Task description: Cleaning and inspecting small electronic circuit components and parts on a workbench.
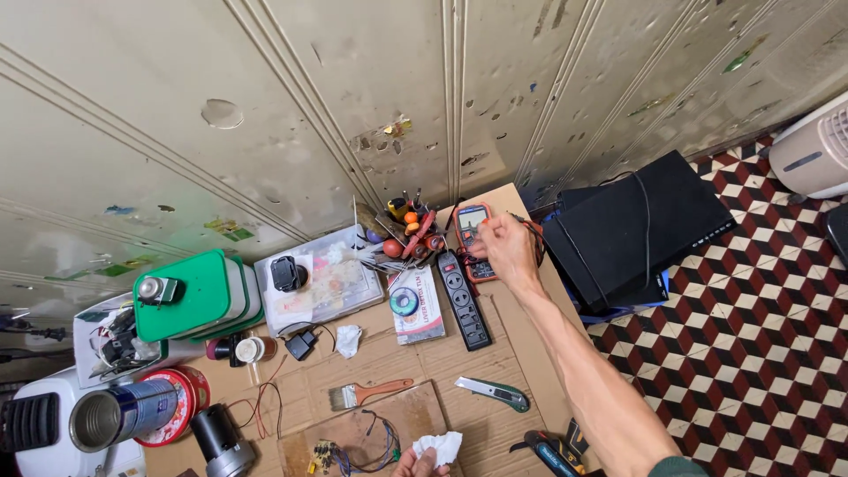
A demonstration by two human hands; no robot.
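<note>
Head view: right hand (505, 248) is extended to the orange multimeter (473, 231), fingers curled on its lower body beside the black power strip (464, 300). Left hand (422, 462), at the bottom edge, pinches a white crumpled tissue (441, 447) near a small wired circuit board (331, 456).

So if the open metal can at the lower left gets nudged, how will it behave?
The metal can lies on its side atop a round red tin, so it would probably roll off. It looks empty, so likely light. The open rim may be sharp.
</note>
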